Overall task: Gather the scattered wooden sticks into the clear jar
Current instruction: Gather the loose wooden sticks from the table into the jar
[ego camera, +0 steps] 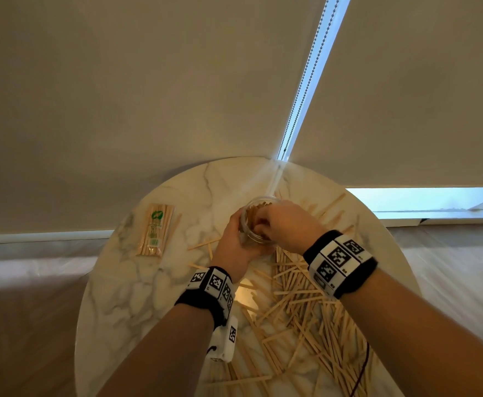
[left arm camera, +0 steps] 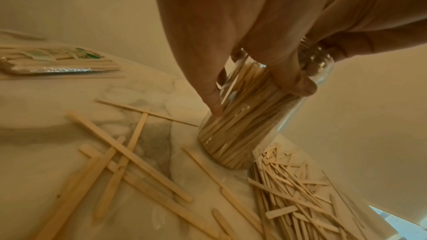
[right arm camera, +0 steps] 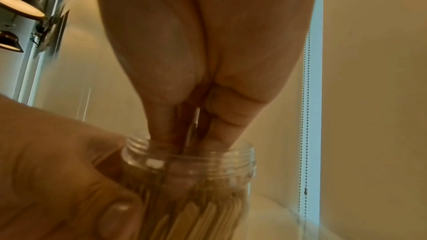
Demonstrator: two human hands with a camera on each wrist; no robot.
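A clear jar [ego camera: 263, 201] stands upright on the round marble table [ego camera: 137, 296], packed with upright wooden sticks. My left hand [ego camera: 233, 236] grips the jar's side; in the left wrist view its fingers [left arm camera: 298, 87] and thumb wrap the jar [left arm camera: 231, 140]. My right hand [ego camera: 264, 227] is over the jar's mouth. In the right wrist view its bunched fingertips [right arm camera: 187, 145] dip inside the threaded rim of the jar [right arm camera: 208, 163] and pinch a few thin sticks. Several loose sticks [ego camera: 306, 310] lie scattered near me and to the right of the jar.
A sealed packet of sticks [ego camera: 155, 230] with a green label lies at the table's left. A few loose sticks [left arm camera: 129, 161] lie left of the jar. Drawn blinds and a bead chain [ego camera: 300, 90] hang behind the table. A dark cable [ego camera: 362, 368] runs under my right forearm.
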